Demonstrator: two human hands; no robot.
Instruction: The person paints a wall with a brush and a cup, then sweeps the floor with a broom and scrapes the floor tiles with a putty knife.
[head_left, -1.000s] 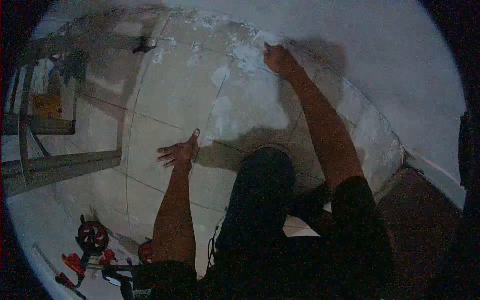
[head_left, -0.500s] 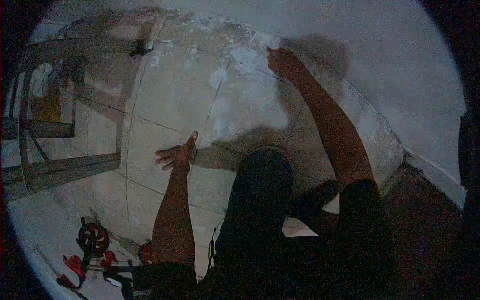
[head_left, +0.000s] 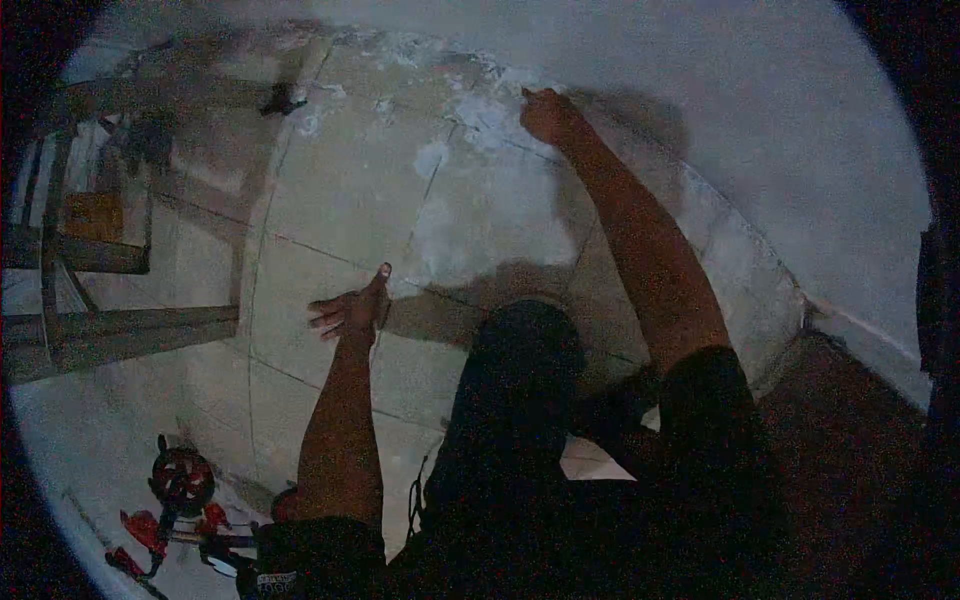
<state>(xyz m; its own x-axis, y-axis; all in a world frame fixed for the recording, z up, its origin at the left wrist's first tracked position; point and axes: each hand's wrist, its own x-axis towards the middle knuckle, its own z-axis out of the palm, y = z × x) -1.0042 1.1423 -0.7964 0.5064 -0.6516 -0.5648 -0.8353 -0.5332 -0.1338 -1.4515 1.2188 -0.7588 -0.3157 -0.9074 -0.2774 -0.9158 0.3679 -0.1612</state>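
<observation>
My right hand (head_left: 548,115) reaches far forward to the floor beside the base of the wall, its fingers curled closed. If anything is in them, it is hidden or too dark to make out. White, patchy residue (head_left: 490,108) covers the tiles around that hand. My left hand (head_left: 350,305) is open, fingers spread and thumb pointing forward, low over or resting on the tiled floor (head_left: 330,215). Nothing shows in it. My bent knee (head_left: 530,345), in dark cloth, rises between the two arms.
A pale wall (head_left: 760,130) runs along the right side. On the left stands a frame of dark bars (head_left: 130,335), with a yellowish-brown object (head_left: 93,217) behind it. A red-and-black wheeled object (head_left: 182,480) lies at lower left. A small dark object (head_left: 283,100) sits farther off.
My right hand has shifted a little to the left along the floor near the wall. My left hand stays nearly in place, still spread.
</observation>
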